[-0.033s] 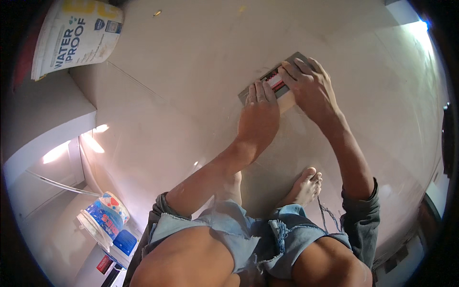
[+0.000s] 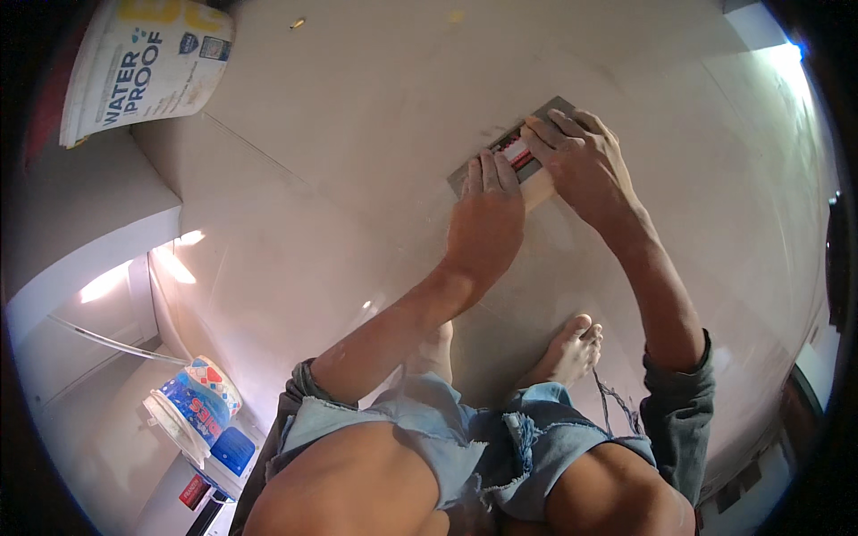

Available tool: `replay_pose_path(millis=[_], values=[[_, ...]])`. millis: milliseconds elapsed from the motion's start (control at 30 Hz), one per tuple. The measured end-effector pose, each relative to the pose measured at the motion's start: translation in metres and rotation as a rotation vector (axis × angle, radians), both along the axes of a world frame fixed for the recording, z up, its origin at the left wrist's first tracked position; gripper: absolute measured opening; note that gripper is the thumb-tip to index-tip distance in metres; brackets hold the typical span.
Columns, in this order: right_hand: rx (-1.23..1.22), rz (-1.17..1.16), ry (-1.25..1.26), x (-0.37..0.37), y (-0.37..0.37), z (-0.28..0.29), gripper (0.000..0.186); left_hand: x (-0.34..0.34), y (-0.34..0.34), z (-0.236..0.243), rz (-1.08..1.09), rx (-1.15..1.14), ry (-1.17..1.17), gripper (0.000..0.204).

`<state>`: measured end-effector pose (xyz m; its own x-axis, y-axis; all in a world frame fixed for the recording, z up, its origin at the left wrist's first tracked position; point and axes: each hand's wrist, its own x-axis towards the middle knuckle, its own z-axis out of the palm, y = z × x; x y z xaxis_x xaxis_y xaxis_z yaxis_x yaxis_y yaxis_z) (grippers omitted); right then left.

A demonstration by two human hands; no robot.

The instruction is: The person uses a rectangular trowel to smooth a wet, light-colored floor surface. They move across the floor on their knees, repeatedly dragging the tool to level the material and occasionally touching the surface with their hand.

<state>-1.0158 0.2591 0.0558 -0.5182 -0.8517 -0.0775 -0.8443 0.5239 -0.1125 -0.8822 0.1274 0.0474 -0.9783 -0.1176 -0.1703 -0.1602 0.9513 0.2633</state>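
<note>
A wide putty knife lies slantwise against the dusty grey floor, its flat grey blade bearing a red and white label. Part of a pale wooden handle shows between my wrists. My left hand presses its fingertips on the blade's left part. Towards the blade's right end, my right hand lays its fingers over the top. Both hands grip the tool, with the thumbs mostly hidden underneath.
A large white bucket stands at the far left, beside a pale ledge. Lower left is a smaller blue and white tub. My bare foot is on the floor below the tool. A small yellowish bit lies at the top.
</note>
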Motion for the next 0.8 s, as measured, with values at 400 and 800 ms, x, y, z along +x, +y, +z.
replay_pose_path(millis=[400,800], values=[[-0.018,0.246,0.024,-0.026,-0.009,-0.006,0.042,-0.005,0.005,0.011,-0.055,-0.083,-0.071,0.072],[-0.062,0.278,0.076,-0.034,-0.021,-0.008,0.037,-0.015,-0.001,0.009,-0.074,-0.148,-0.050,0.069]])
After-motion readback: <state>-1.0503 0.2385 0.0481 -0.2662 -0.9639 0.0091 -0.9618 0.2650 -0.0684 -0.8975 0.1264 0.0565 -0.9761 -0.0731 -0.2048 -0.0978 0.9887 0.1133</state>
